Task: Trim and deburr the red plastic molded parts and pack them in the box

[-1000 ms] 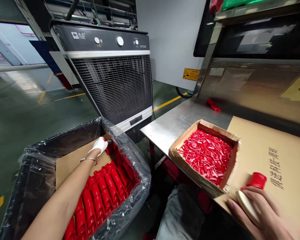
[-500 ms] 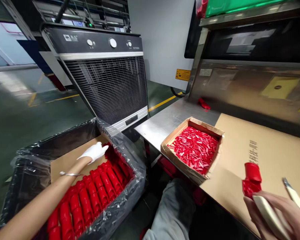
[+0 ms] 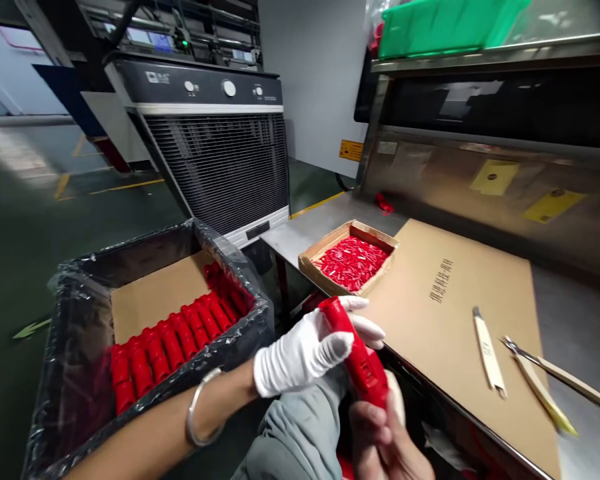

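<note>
A red moulded plastic part (image 3: 363, 363), long and roughly tubular, is held aslant between both hands above my lap. My left hand (image 3: 303, 350), in a white glove, closes around its upper end. Around its lower end are the bare fingers of my right hand (image 3: 387, 433). A cream-coloured handle (image 3: 396, 400) shows beside the part in my right hand; what tool it belongs to is hidden. To the left, several like red parts (image 3: 173, 340) lie in rows on cardboard (image 3: 155, 300) inside a plastic-lined black crate (image 3: 63, 380).
On the steel bench, a cardboard tray (image 3: 313, 275) holds small red scraps (image 3: 353, 261). A cardboard sheet (image 3: 420, 327) carries a pale-handled blade (image 3: 487, 350) and pliers (image 3: 540, 383). A red piece (image 3: 383, 203) lies farther back. A slatted cooler unit (image 3: 220, 160) stands behind the crate.
My left hand has come out of the crate to the red part and taken hold of it. My right hand has brought that part leftward, from above the cardboard sheet to my lap.
</note>
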Action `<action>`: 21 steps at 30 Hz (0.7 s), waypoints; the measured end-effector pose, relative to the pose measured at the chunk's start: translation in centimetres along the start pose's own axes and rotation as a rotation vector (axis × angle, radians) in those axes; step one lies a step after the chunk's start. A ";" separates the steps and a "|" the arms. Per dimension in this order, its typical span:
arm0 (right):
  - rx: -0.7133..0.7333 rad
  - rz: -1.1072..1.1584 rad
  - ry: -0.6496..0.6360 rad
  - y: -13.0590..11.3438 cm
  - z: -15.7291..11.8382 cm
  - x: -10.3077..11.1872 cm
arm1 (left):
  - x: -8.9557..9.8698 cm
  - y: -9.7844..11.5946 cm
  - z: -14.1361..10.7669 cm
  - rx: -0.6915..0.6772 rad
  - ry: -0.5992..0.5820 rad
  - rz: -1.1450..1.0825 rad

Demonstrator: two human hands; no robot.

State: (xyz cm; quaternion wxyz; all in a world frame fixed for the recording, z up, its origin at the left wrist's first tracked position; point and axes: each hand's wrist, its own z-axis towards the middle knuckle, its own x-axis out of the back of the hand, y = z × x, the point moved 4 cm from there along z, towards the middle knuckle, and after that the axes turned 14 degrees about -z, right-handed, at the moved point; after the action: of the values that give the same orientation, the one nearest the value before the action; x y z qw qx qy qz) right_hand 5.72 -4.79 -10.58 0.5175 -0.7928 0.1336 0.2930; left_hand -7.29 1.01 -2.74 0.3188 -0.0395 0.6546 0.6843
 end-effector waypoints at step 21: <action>0.954 -1.432 0.163 -6.2 -6.4 3.0 | -3.9 -10.3 -2.2 0.291 0.383 -0.579</action>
State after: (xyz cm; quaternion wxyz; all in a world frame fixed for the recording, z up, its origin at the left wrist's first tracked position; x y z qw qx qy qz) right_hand 13.38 -7.58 -5.97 0.8439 -0.4026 -0.2525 -0.2489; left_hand -0.01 -3.10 -10.17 0.3731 -0.3046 0.7544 0.4459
